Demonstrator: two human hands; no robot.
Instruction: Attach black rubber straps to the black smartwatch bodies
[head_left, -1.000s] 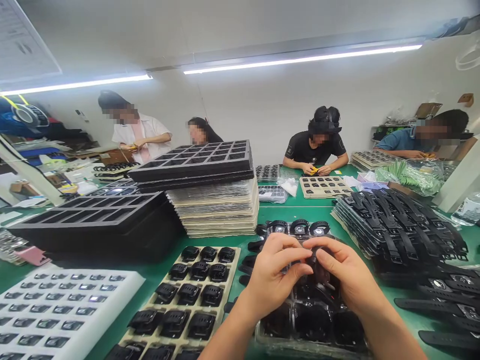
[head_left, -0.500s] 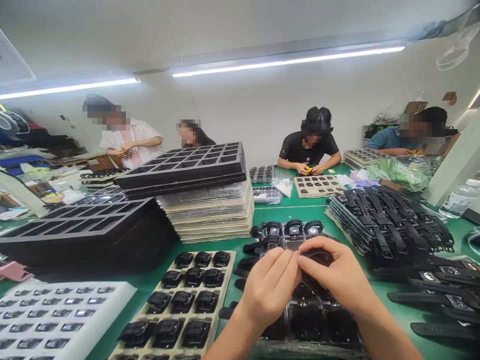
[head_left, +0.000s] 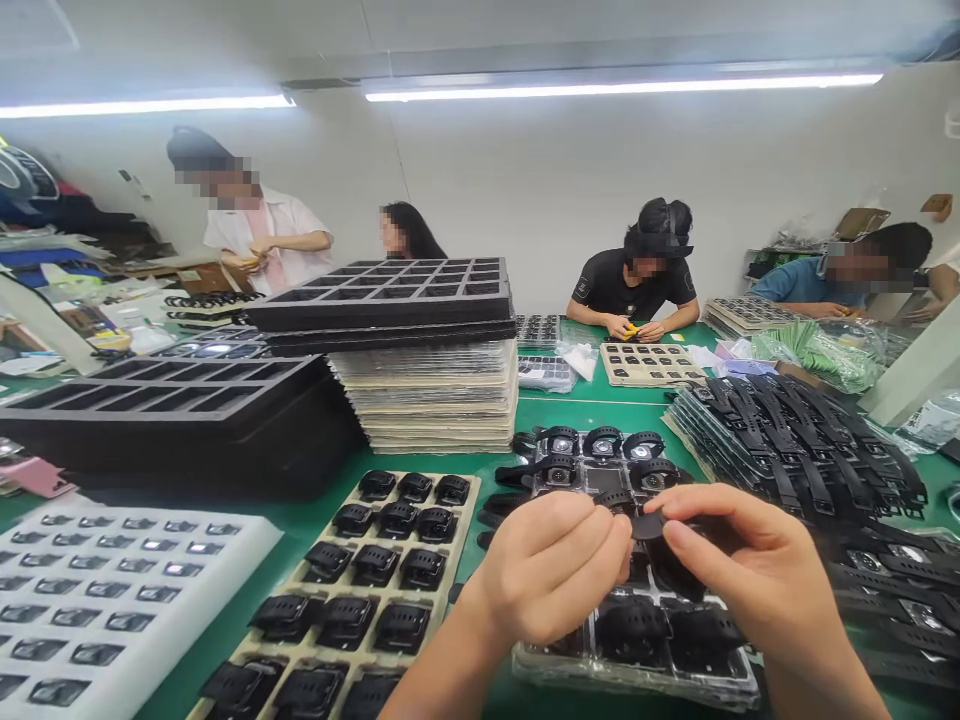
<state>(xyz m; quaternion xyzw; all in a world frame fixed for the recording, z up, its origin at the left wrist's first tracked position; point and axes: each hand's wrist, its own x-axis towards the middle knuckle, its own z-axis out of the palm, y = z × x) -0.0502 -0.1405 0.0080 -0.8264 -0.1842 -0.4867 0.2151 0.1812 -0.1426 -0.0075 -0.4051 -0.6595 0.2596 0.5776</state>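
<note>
Just above a clear plastic tray (head_left: 600, 672) of black watches, my two hands work close together. A black watch strap (head_left: 646, 525) is pinched by the thumb and fingertips of my right hand (head_left: 739, 555). My left hand (head_left: 551, 570) has its fingers curled in a pinch at the strap's other side; its fingertips partly hide what they grip. A strap piece with holes (head_left: 615, 498) shows just over the left fingertips. In the tray, watches with looped straps (head_left: 634, 628) sit in the compartments, and an unfilled compartment (head_left: 606, 480) shows near the back.
A beige tray of watches (head_left: 416, 630) lies left of my hands, a white foam tray (head_left: 225, 565) farther left. Black foam trays (head_left: 255, 430) and a tall tray stack (head_left: 427, 405) stand behind. Piled strapped watches (head_left: 795, 440) are at right. Several co-workers sit or stand across the table.
My hands have moved slightly apart, and the right hand has shifted right and lower. The black strap now shows between the fingertips. The camera view has tilted slightly.
</note>
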